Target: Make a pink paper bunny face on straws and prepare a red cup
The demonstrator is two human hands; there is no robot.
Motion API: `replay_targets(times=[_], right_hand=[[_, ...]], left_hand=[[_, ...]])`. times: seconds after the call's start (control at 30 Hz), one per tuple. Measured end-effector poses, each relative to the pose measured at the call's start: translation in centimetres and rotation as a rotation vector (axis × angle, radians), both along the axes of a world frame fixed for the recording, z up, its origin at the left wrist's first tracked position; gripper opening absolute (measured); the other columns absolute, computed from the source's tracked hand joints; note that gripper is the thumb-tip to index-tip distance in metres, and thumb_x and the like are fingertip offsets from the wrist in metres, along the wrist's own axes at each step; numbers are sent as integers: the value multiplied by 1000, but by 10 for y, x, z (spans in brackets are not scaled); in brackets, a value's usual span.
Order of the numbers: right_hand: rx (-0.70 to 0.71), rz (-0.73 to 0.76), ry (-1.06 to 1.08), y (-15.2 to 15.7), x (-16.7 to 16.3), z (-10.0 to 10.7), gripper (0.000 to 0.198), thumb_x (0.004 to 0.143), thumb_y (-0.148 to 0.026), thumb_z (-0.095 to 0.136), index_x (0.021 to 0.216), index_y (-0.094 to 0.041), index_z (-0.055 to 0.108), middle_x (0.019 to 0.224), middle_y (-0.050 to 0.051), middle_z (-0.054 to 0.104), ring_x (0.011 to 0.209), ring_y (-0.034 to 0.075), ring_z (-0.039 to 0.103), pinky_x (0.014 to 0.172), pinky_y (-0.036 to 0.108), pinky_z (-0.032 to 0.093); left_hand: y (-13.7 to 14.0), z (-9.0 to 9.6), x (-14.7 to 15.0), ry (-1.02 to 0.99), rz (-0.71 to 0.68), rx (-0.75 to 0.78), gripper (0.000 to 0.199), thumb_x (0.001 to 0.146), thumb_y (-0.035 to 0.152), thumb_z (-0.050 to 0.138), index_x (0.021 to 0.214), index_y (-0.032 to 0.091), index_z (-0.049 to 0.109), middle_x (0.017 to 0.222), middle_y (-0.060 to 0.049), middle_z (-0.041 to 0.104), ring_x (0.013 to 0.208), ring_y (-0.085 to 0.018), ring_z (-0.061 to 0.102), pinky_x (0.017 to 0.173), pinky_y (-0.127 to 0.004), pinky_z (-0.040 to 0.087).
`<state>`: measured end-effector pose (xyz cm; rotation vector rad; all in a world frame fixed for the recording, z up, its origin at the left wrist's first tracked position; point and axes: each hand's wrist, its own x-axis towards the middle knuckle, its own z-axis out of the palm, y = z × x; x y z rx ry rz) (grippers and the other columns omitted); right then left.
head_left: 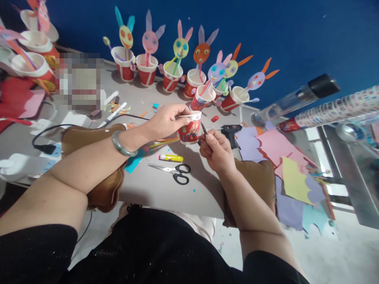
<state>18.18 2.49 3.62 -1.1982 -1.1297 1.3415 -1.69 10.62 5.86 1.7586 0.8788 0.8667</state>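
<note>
My left hand (pixel 173 116) grips a red patterned paper cup (pixel 191 129) by its rim and side, holding it upright over the table. Closed around a thin dark pointed tool (pixel 203 128), my right hand (pixel 216 149) is just right of the cup. The tool's tip points up beside the cup wall; its exact kind is hard to make out, and whether it touches the cup I cannot tell. Below the cup lie a yellow glue stick (pixel 171 158) and black-handled scissors (pixel 177 172). A black glue gun (pixel 231 134) rests beyond my right hand.
Several cups with paper rabbit heads (pixel 146 71) line the blue wall. Brown cushions (pixel 254 183) lie under both forearms. Coloured paper sheets (pixel 293 177) and a long stack of cups (pixel 334 110) are at right. A black cable (pixel 68 125) and white markers (pixel 115 112) are at left.
</note>
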Motion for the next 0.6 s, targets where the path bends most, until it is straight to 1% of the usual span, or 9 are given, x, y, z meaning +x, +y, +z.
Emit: replay_targets(times=[0.1,0.17,0.2,0.27,0.33,0.43,0.6], right_hand=[[274,-121,-344,2,10,1,42,81,-63,78,84,-24,64,61,-4,48,54,11,37,52,26,31],[407,-140,-562,3,15,0,32,84,-54,77,86,-24,66,67,-2,55,58,12,43,58,28,36],[447,-131,-642,4,18,-1,29,84,-51,76,87,-24,66,68,-2,56,59,13,45,60,29,38],[482,-108,-737,5,21,-3,25,85,-49,75,88,-25,67,67,-2,55,58,14,46,61,30,40],[491,-103,-776,6,23,-5,25,85,-49,74,89,-26,68,67,-1,55,59,15,48,62,31,42],[518,-85,-814,7,23,-5,24,89,-49,69,90,-26,67,69,0,58,59,16,49,62,31,43],[572,-67,-832,7,24,-4,23,92,-48,67,90,-24,67,70,0,60,55,13,48,58,29,42]], left_hand=[[-1,1,1,-37,-31,-83,8,92,22,63,87,16,68,84,-2,72,78,-12,63,75,-26,51],[-1,1,1,-59,-68,-157,10,92,22,63,85,17,66,80,-1,70,74,-12,64,73,-26,52],[-1,1,1,-66,-87,-190,10,92,22,63,84,17,66,78,-1,70,73,-12,64,72,-26,52],[0,1,0,-76,-120,-229,9,91,21,63,83,17,66,77,-1,69,73,-12,64,72,-26,53],[1,1,0,-86,-146,-242,8,90,19,63,83,16,67,78,0,69,74,-12,64,74,-26,53],[2,-1,-1,-90,-176,-242,8,89,18,62,83,17,68,80,0,69,73,-12,63,74,-26,52],[1,0,0,-95,-209,-217,10,88,16,60,80,17,66,76,1,66,70,-11,59,71,-26,50]])
